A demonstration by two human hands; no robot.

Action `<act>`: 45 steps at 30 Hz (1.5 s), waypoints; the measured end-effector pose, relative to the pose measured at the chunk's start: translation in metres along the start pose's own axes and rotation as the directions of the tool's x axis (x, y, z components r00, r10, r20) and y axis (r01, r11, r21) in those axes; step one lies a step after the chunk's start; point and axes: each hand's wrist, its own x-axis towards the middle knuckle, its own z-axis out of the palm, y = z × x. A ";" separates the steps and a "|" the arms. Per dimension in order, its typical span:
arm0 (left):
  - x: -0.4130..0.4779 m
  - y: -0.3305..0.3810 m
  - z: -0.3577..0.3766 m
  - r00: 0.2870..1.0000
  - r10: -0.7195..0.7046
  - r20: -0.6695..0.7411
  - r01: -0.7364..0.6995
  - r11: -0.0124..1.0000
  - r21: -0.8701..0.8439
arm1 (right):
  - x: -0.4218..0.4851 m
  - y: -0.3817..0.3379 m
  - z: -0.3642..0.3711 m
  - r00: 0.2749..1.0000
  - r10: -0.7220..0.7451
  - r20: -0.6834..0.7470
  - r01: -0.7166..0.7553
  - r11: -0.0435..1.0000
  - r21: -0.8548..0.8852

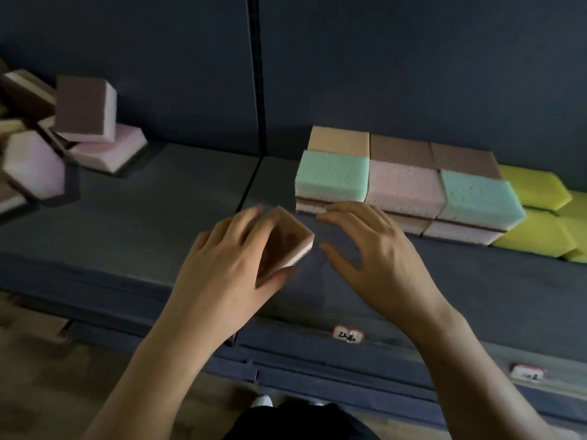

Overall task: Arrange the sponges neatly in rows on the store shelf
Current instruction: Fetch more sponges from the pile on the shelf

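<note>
shelf labels (348, 334) illegible, sponge pile (31, 163) cropped left

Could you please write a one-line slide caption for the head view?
Left hand holds a brown-topped sponge beside stacked sponge rows, right hand open alongside.

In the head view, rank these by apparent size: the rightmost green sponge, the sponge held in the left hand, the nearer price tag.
1. rightmost green sponge
2. held sponge in the left hand; fingers hide part, so this gap is unsure
3. price tag, clearly smallest
</note>
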 end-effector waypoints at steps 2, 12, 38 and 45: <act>0.012 0.000 -0.006 0.998 0.045 -0.033 -0.045 0.999 -0.012 | 0.001 0.001 -0.004 0.999 0.034 -0.035 -0.034 0.999 -0.017; 0.084 0.022 -0.004 0.960 0.280 -0.033 -0.280 0.960 -0.025 | 0.020 0.025 -0.025 0.957 0.232 -0.176 -0.262 0.949 -0.176; 0.014 -0.005 0.000 0.994 -0.043 0.098 0.036 0.997 0.065 | 0.003 0.001 -0.006 0.996 -0.008 0.092 0.003 0.998 0.061; 0.012 -0.005 0.010 0.995 0.019 0.101 -0.007 0.993 -0.121 | 0.000 0.008 -0.009 0.982 -0.067 0.177 0.056 0.996 0.065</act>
